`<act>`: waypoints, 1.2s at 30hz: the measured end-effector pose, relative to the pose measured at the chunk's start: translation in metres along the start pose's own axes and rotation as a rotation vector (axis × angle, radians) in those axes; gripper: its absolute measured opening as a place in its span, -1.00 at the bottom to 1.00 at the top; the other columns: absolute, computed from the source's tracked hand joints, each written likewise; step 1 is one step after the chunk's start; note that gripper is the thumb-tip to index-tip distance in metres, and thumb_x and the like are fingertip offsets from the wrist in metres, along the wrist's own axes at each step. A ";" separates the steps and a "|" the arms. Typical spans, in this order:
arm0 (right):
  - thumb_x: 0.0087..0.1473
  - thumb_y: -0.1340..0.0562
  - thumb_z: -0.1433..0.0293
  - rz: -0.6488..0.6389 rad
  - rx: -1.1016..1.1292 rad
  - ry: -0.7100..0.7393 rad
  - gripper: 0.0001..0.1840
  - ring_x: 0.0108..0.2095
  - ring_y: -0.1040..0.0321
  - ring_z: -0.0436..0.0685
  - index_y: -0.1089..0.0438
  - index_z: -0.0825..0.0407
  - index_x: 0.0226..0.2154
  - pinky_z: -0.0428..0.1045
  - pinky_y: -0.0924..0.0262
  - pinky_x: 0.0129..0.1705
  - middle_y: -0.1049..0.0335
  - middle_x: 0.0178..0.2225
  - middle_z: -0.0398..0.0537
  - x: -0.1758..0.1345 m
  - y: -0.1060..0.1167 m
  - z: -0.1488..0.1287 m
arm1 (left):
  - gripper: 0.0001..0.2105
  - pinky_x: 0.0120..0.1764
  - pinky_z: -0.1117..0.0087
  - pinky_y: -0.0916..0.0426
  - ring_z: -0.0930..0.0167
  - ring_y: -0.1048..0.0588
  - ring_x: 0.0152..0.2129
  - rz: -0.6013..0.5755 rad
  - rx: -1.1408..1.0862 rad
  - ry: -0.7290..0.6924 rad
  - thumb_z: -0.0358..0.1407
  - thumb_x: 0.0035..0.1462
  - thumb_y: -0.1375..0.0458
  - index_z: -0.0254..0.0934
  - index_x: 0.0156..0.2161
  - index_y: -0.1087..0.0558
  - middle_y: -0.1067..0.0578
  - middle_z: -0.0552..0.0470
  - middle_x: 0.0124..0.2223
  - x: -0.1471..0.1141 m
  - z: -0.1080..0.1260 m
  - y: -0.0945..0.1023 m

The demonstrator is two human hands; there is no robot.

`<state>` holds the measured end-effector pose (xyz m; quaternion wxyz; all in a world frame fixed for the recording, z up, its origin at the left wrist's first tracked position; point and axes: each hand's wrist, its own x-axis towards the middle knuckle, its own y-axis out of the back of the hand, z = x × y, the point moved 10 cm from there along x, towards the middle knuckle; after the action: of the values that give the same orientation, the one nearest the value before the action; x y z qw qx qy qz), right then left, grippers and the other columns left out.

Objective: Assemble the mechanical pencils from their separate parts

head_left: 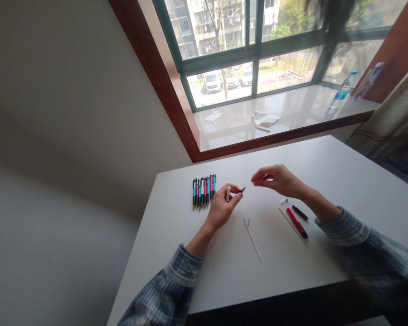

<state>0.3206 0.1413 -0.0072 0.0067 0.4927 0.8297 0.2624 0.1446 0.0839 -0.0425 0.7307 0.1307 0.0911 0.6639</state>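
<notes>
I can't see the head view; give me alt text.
Left hand holds pen parts over a white table; right hand seems to pinch something tiny. A row of pens lies beside the left hand; a refill and red barrel lie nearer the viewer.

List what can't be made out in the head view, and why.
Head view:
Tiny piece in the right hand: too small to identify.
Whether the white tube and dark tip join: hidden by the left hand.
Dark shape at top right: blurred, cut off by the top edge.
Any print on the bottle label: too small to read.
</notes>
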 end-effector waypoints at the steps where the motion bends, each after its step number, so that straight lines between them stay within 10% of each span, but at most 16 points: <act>1: 0.10 -0.41 0.14 0.034 0.016 0.012 -0.72 -0.22 -0.59 0.20 -0.63 0.00 -0.26 0.11 -0.50 -0.05 -0.65 -0.25 -0.02 0.001 0.002 -0.002 | -0.77 -0.49 0.48 -0.17 0.53 -0.25 -0.59 -0.018 0.061 -0.035 -0.12 0.18 -0.27 -0.25 -0.20 -0.50 -0.49 0.10 -0.37 -0.002 0.006 -0.003; 23: 0.18 -0.36 0.24 0.043 0.029 0.191 -0.83 -0.31 -0.51 0.10 -0.56 0.00 -0.26 0.01 -0.44 -0.18 -0.60 -0.32 -0.07 -0.012 -0.033 -0.048 | -0.69 -0.41 0.44 -0.29 0.48 -0.32 -0.52 -0.127 0.226 -0.202 -0.20 0.25 -0.20 -0.23 0.06 -0.53 -0.59 0.02 -0.19 -0.006 0.026 -0.025; 36: 0.20 -0.35 0.15 0.099 -0.040 0.217 -0.75 -0.34 -0.49 0.10 -0.56 0.00 -0.29 0.01 -0.40 -0.22 -0.60 -0.33 -0.05 -0.012 -0.020 -0.055 | -0.76 -0.45 0.45 -0.17 0.49 -0.25 -0.55 -0.104 0.098 -0.105 -0.12 0.25 -0.20 -0.26 -0.13 -0.48 -0.39 0.15 -0.46 -0.003 0.017 -0.020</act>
<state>0.2958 0.1007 0.0287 -0.0863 0.5018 0.7947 0.3305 0.1684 0.0784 -0.0332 0.7608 0.1961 0.0917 0.6118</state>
